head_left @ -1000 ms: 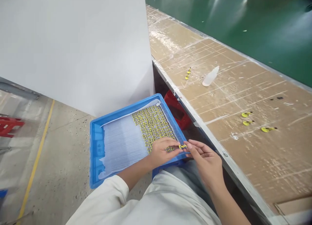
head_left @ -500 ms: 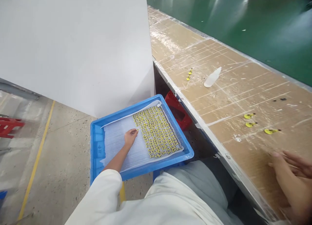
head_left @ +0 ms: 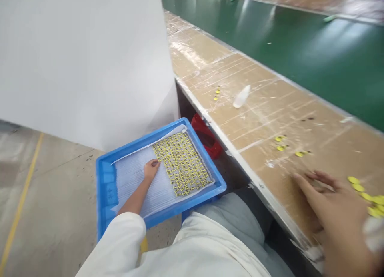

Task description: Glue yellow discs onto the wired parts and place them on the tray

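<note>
My left hand (head_left: 151,169) is over a blue plastic tray (head_left: 103,193), fingers pinched together at the edge of the rows of small yellow-and-dark parts (head_left: 183,161). What sits between the fingertips is too small to make out. Those parts stand in close lines on a white ribbed sheet (head_left: 129,181) that lines the tray. Above the cardboard-covered workbench (head_left: 258,125), my right hand (head_left: 333,205) has its thumb and fingers apart, with nothing visible between them. Just beyond it lie a few loose yellow parts (head_left: 300,153); a heap of yellow discs (head_left: 367,196) lies to its right.
A white squeeze bottle (head_left: 241,96) lies farther along the bench, beside two small yellow parts (head_left: 216,94). A large white panel (head_left: 81,61) rises behind the tray. Under the bench edge is a red stool (head_left: 205,137). A green surface (head_left: 288,49) runs behind the bench.
The view has turned right, bringing the heap of yellow discs into sight. My right hand has come farther over the bench and its fingers are more spread. My left hand stays at the rows' edge.
</note>
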### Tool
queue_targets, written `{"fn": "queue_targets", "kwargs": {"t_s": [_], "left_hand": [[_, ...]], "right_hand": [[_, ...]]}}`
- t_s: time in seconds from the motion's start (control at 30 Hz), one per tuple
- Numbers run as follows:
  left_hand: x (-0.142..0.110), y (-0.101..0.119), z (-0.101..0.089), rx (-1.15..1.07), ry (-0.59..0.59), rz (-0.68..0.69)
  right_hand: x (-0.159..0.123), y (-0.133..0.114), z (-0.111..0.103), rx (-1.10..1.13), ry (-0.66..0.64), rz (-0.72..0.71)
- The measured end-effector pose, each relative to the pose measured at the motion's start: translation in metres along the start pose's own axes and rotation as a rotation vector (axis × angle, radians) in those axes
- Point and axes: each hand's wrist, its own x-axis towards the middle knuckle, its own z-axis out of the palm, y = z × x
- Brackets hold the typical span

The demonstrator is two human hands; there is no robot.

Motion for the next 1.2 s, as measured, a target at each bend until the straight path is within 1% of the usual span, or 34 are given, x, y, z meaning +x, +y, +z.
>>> {"fn": "queue_targets", "kwargs": {"t_s": [0.03, 0.07, 0.1, 0.17, 0.27, 0.4, 0.5, 0.6, 0.73, 0.87, 0.93, 1.0, 1.03, 1.1, 1.13, 1.2], "left_hand": [[-0.001, 0.002, 0.0, 0.005, 0.011, 0.003], [-0.002, 0.003, 0.0, 0.009, 0.027, 0.008], [-0.001, 0.004, -0.001, 0.011, 0.04, 0.011], [0.0, 0.005, -0.001, 0.005, 0.054, 0.026], [0.0, 0.004, -0.003, -0.015, 0.075, 0.043], [-0.012, 0.001, -0.002, -0.047, 0.183, 0.025], [-0.025, -0.001, 0.003, -0.1, 0.239, 0.018], [-0.04, 0.0, 0.01, -0.168, 0.256, 0.023], [-0.062, 0.01, 0.016, -0.236, 0.237, 0.048], [-0.086, 0.037, 0.019, -0.264, 0.169, 0.15], [-0.099, 0.057, 0.023, -0.28, 0.123, 0.235], [-0.116, 0.08, 0.028, -0.297, 0.073, 0.336], [-0.125, 0.094, 0.031, -0.303, 0.042, 0.394], [-0.147, 0.121, 0.036, -0.314, -0.021, 0.518], [-0.159, 0.135, 0.038, -0.338, -0.091, 0.654], [-0.181, 0.159, 0.042, -0.425, -0.137, 0.861]], "right_hand": [[0.002, -0.011, -0.002, -0.004, 0.005, 0.1], [0.004, -0.02, -0.003, 0.001, -0.045, 0.119], [0.007, -0.028, -0.005, 0.005, -0.059, 0.129], [0.016, -0.037, -0.006, -0.056, -0.052, 0.081], [0.029, -0.041, -0.006, -0.118, -0.027, 0.001], [0.047, -0.042, 0.001, -0.02, -0.055, -0.197], [0.062, -0.045, 0.007, 0.001, -0.089, -0.301], [0.074, -0.049, 0.013, 0.014, -0.145, -0.363], [0.081, -0.057, 0.018, 0.053, -0.217, -0.376], [0.083, -0.067, 0.02, 0.131, -0.263, -0.338], [0.08, -0.073, 0.02, 0.185, -0.258, -0.29], [0.07, -0.08, 0.019, 0.253, -0.237, -0.218], [0.062, -0.084, 0.02, 0.293, -0.23, -0.175], [0.036, -0.093, 0.022, 0.379, -0.25, -0.1], [0.02, -0.098, 0.024, 0.428, -0.283, -0.071], [-0.018, -0.107, 0.03, 0.529, -0.392, -0.024]]}}
